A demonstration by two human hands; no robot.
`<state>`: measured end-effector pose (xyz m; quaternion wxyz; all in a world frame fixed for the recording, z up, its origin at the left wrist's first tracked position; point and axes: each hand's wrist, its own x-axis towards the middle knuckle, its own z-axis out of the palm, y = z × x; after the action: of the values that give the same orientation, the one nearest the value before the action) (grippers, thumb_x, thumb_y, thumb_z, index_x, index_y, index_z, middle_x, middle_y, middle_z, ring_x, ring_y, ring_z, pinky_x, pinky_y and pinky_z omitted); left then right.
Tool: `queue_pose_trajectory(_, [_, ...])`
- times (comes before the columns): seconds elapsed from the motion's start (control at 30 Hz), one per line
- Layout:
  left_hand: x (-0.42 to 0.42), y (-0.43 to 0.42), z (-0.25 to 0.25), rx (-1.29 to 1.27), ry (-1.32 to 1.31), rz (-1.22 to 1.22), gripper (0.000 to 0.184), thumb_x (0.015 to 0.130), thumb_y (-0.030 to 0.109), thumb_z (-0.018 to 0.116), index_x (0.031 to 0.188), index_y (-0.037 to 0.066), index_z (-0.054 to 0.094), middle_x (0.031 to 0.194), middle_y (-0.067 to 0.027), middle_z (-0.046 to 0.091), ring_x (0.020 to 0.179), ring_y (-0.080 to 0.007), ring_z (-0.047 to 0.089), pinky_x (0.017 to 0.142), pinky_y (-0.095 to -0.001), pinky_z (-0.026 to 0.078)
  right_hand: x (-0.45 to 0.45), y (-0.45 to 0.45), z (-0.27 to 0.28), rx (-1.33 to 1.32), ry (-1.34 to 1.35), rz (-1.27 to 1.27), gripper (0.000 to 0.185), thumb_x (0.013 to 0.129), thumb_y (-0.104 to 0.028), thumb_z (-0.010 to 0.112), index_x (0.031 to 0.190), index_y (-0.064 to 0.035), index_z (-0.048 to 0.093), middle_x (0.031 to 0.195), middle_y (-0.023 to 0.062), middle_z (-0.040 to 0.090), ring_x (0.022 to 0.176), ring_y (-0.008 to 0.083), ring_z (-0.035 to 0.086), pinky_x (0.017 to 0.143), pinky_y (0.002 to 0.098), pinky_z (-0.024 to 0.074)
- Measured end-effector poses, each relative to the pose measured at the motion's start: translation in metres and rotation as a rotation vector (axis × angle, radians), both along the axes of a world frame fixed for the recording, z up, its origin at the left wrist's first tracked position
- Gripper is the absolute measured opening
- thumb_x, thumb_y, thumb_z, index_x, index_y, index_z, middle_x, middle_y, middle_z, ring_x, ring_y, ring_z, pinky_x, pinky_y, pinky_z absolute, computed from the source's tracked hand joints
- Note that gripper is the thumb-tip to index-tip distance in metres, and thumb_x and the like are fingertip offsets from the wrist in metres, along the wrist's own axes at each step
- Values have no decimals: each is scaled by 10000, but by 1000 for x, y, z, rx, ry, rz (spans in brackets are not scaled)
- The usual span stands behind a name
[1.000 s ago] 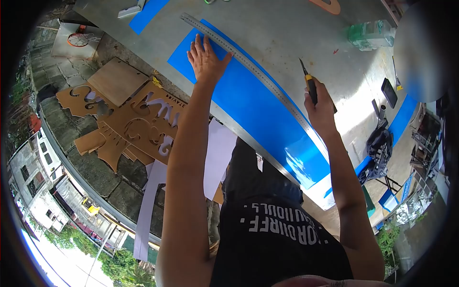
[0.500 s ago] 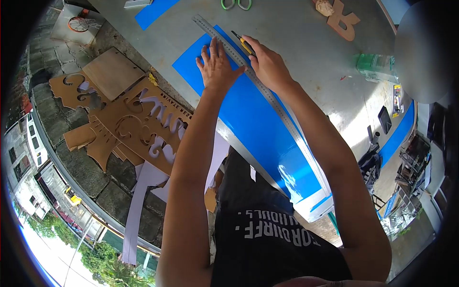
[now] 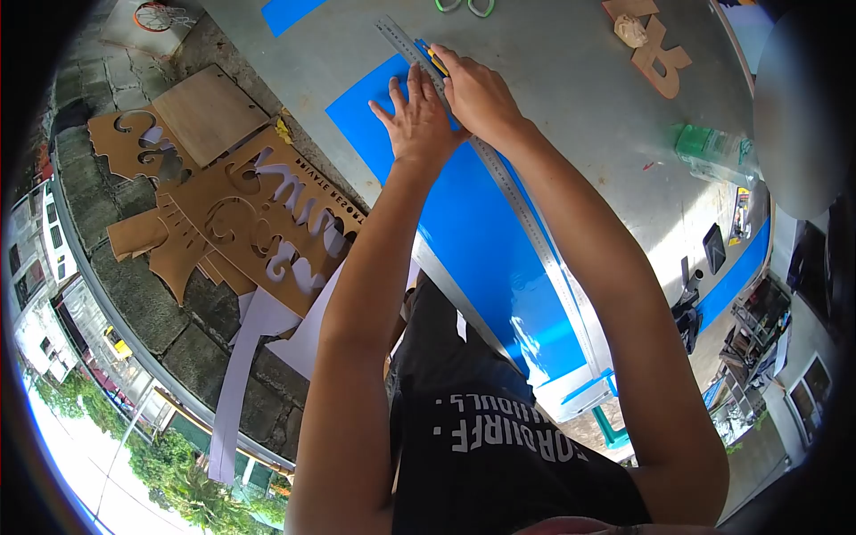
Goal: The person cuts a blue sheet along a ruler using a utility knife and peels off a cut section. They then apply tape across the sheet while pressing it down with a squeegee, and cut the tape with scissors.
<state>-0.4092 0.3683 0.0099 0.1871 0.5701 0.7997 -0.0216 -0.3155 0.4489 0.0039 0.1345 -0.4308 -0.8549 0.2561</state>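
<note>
My left hand (image 3: 417, 123) lies with its fingers spread, pressing on a long steel ruler (image 3: 510, 187) and the glossy blue sheet (image 3: 464, 218) under it. My right hand (image 3: 481, 100) is wrapped round a yellow-and-black utility knife (image 3: 438, 61), its front end beside the ruler's right edge near the far end of the sheet. Whether the blade touches the sheet cannot be made out. Both hands sit close together, the right wrist beside the left thumb. The ruler runs lengthwise along the sheet towards my body.
The grey table (image 3: 588, 134) holds green-handled scissors (image 3: 465, 5), a wooden letter cutout (image 3: 658, 58), a green-tinted plastic container (image 3: 713, 152) and another blue strip (image 3: 292, 12). Brown cutout boards (image 3: 254, 223) and pale strips (image 3: 239, 401) lie left, beyond the table edge.
My right hand has moved left with the knife, up against the ruler and closer to my left hand. The left hand stays spread on the ruler. The view has shifted slightly.
</note>
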Motion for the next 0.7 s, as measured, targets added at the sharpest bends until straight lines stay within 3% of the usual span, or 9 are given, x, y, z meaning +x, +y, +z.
queue_pose_trajectory(0.17, [1, 0, -2, 4, 10, 10, 1294, 689, 612, 899, 1636, 68, 205, 1705, -93, 232, 1574, -366, 192, 1210, -732, 170, -3, 0, -3, 5, 15, 12, 513, 980, -82, 574, 1491, -56, 530, 1103, 231, 716, 949, 388, 733, 813, 467, 603])
queue_pose_trajectory(0.23, [1, -1, -4, 52, -3, -12, 1198, 708, 683, 850, 1629, 125, 325, 1699, -107, 229, 1565, -391, 194, 1207, -742, 156, -2, 0, -6, 20, 18, 20, 509, 980, -80, 573, 1486, -51, 535, 1107, 229, 714, 949, 388, 733, 812, 465, 605])
queue_pose_trajectory(0.33, [2, -1, -4, 35, 3, -15, 1227, 698, 701, 845, 1629, 102, 316, 1699, -108, 238, 1569, -386, 195, 1211, -736, 146, -4, -1, -5, 58, 0, 23, 529, 967, -82, 593, 1491, -42, 527, 1109, 231, 709, 951, 387, 732, 811, 461, 604])
queue_pose_trajectory(0.4, [2, 0, -4, 17, 6, -6, 1283, 679, 682, 870, 1635, 89, 254, 1702, -99, 230, 1576, -368, 185, 1218, -725, 150, -5, -1, 1, -26, -56, 12, 505, 984, -67, 567, 1483, -17, 511, 1261, 238, 684, 1107, 407, 688, 956, 492, 568])
queue_pose_trajectory(0.43, [2, 0, -5, 1, 9, -1, 1342, 661, 663, 894, 1642, 75, 191, 1706, -90, 221, 1584, -350, 175, 1224, -714, 154, -6, 0, 4, -27, -56, 17, 505, 984, -67, 567, 1483, -17, 511, 1261, 238, 684, 1107, 407, 688, 956, 492, 568])
queue_pose_trajectory(0.53, [1, 0, -10, 13, 18, 2, 1351, 663, 687, 878, 1647, 76, 183, 1707, -88, 218, 1585, -349, 171, 1229, -712, 142, -7, 0, 8, -81, -97, 9, 498, 985, -71, 566, 1478, -17, 517, 1270, 235, 683, 1112, 407, 689, 964, 489, 567])
queue_pose_trajectory(0.7, [1, -2, -12, 55, 8, 2, 1289, 697, 721, 828, 1644, 63, 252, 1707, -102, 225, 1574, -359, 192, 1224, -719, 121, -8, 0, 9, -67, -107, 16, 494, 989, -70, 556, 1480, -23, 523, 1274, 235, 683, 1117, 404, 688, 971, 486, 565])
